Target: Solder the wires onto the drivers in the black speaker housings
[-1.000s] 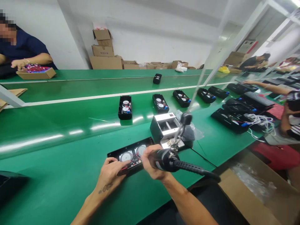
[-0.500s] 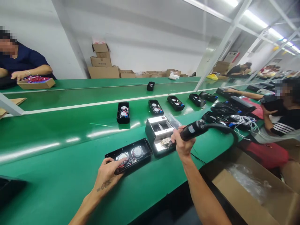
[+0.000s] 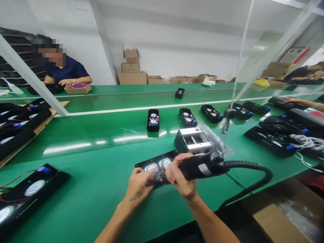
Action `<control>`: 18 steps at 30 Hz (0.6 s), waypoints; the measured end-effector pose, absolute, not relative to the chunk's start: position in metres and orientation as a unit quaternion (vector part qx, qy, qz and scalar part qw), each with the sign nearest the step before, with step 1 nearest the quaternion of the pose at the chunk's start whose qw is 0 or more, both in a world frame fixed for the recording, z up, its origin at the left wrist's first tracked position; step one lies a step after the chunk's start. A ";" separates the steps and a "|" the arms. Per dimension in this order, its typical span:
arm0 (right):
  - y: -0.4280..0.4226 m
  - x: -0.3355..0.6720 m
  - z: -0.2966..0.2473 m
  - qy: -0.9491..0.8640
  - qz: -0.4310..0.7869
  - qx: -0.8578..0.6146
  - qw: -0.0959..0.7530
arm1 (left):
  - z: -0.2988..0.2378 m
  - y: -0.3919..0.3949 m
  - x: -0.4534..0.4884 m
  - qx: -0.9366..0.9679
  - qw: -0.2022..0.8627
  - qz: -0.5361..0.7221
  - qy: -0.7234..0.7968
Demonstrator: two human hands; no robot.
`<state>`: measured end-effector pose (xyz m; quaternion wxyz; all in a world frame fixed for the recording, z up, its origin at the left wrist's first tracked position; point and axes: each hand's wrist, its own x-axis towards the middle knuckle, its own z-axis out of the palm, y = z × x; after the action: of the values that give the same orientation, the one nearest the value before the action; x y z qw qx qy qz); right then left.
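Since half a second ago, the right hand (image 3: pixel 182 175) has swung from the screw feeder (image 3: pixel 199 146) back to the open speaker housing (image 3: pixel 158 164), bringing the electric screwdriver (image 3: pixel 202 166) with it. Its grip is wrapped firmly round the black screwdriver body, whose bit end is hidden behind the fingers at the housing's near right. The left hand (image 3: pixel 140 182) holds the housing's near left corner, thumb and fingers over the edge, one digit reaching inside by a speaker driver.

The housing lies on the green surface (image 3: pixel 96 202), open side up and slightly askew, just left of the feeder. It is a long black shell with two round, pale drivers side by side and red wires bunched along the near part; finer details are too small to tell.

A ribbed black cable (image 3: pixel 253 166) bends away from the tool. A crumpled clear plastic bag (image 3: pixel 215 140) sits behind the feeder. Farther out, similar housings stand in a spaced row, the leftmost (image 3: pixel 153 120) upright in view, while another opened housing (image 3: pixel 35 187) lies near the left edge.
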<state>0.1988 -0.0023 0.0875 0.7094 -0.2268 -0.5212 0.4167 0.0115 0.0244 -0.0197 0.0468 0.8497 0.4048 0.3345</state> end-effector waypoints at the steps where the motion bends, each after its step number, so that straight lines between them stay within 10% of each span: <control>1: 0.000 0.192 0.086 -0.531 0.420 -0.224 0.702 | -0.020 0.024 0.012 0.852 0.055 0.331 0.403; 18: 0.016 0.172 0.063 -0.571 0.387 -0.328 0.645 | -0.019 0.021 0.017 0.834 0.111 0.361 0.402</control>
<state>0.1717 0.0158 0.0627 0.6446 -0.3283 -0.5715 0.3875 0.0166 0.0210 -0.0187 0.1105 0.8343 0.4021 0.3606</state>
